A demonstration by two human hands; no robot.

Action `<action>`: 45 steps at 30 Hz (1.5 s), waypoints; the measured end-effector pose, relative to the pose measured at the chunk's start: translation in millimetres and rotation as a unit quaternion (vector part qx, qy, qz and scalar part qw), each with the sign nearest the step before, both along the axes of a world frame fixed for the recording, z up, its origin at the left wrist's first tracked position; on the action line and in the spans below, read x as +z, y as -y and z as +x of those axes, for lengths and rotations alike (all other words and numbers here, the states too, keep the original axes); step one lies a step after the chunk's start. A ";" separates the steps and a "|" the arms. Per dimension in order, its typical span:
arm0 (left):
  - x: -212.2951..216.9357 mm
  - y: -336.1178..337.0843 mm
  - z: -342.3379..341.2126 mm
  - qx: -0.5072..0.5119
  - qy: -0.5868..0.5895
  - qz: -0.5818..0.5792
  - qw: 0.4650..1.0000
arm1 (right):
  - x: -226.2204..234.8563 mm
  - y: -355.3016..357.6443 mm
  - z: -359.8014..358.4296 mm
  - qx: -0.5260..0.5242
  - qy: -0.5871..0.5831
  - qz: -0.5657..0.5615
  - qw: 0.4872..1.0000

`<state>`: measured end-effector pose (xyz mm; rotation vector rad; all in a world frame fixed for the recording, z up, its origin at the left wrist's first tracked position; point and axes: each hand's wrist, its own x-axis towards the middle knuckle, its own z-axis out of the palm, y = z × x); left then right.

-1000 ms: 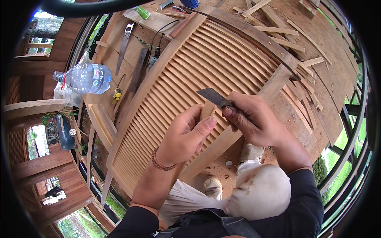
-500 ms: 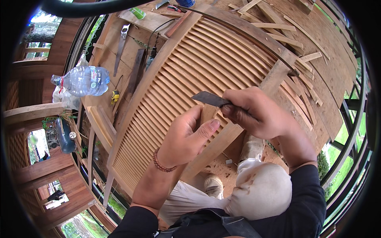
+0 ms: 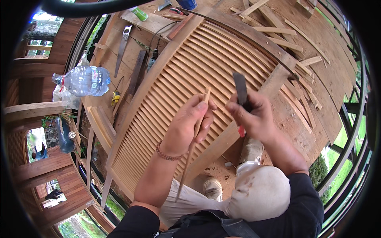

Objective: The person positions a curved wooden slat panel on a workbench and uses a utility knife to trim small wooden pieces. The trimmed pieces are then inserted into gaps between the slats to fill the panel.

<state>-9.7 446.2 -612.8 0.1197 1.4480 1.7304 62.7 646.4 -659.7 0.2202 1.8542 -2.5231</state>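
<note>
Pinching, in the head view, a thin wooden strip (image 3: 190,152) between thumb and fingers of the left hand (image 3: 184,123), partly over the louvered wooden panel (image 3: 174,83). Clasps a dark-bladed knife (image 3: 240,87) in the right hand (image 3: 255,117), apart from the strip.

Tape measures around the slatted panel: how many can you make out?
1: a yellow-and-black tape measure, left of the slatted wooden panel, between it and the large clear bottle. Others may be hidden under the panel.
</note>
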 end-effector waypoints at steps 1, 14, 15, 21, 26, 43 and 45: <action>-1.9 0.5 -5.5 0.003 0.024 0.039 0.999 | -10.2 10.5 0.1 -0.022 -0.065 0.039 0.997; -47.5 16.0 -47.1 0.168 0.005 0.116 0.979 | -88.8 29.4 7.7 0.094 -0.024 0.532 0.841; -49.8 13.2 -48.9 0.212 0.033 0.118 0.970 | -104.7 30.9 6.9 0.101 -0.033 0.582 0.806; -56.3 18.8 -65.6 0.339 0.106 0.129 0.926 | -89.2 39.5 13.1 0.095 -0.102 0.434 0.890; -90.0 26.5 -88.2 0.414 0.062 0.177 0.891 | -46.0 37.4 25.5 0.177 -0.069 0.336 0.922; -211.1 256.1 -170.4 -0.047 -0.249 -0.695 0.673 | -147.4 -94.5 -156.5 -0.103 0.001 0.667 0.738; -207.0 249.7 -167.7 -0.058 -0.242 -0.693 0.677 | -149.5 -95.7 -167.1 -0.101 0.000 0.679 0.727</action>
